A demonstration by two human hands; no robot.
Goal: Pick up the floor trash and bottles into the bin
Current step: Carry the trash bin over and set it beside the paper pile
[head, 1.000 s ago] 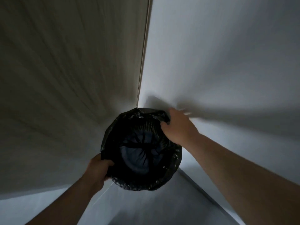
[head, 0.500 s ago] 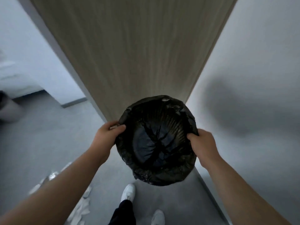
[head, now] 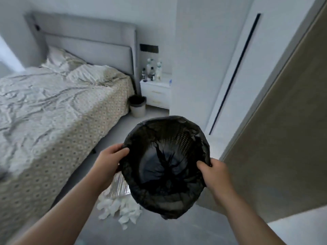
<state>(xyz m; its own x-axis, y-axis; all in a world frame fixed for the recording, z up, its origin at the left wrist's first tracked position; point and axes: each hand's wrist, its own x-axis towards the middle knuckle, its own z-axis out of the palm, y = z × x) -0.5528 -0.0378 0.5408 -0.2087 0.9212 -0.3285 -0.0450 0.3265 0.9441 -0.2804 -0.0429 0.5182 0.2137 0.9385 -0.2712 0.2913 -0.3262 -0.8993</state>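
From the head view, the person holds a black-lined bin (head: pixel 178 138) up in front of the chest, its mouth tipped toward the camera so the mesh wall and the gathered bag at the bottom show; the left hand (head: pixel 109 163) has its grip closed on the bin's left rim, fingers curled over the edge; the right hand (head: pixel 215 174) grips the right rim the same way, thumb hooked inside; both forearms reach in from the lower corners. Below the bin, partly hidden behind it, floor trash lies on the grey floor (head: pixel 159 230): a heap of crumpled white tissues (head: pixel 116 209) and, touching them, a shiny striped wrapper (head: pixel 119 186). Left of the bin stands a bed (head: pixel 53 112) with rumpled sheets and a dotted cover; beyond the bin, at the bed's far corner, sits a second bin (head: pixel 137 106), pale with a dark liner; just behind that one, several bottles (head: pixel 151 73) stand upright on a white tabletop (head: pixel 164 82), too blurred to count surely. Right of the bin rises a wood-toned door (head: pixel 283 147); above the bin is a white panel (head: pixel 203 59) with a dark vertical slot.
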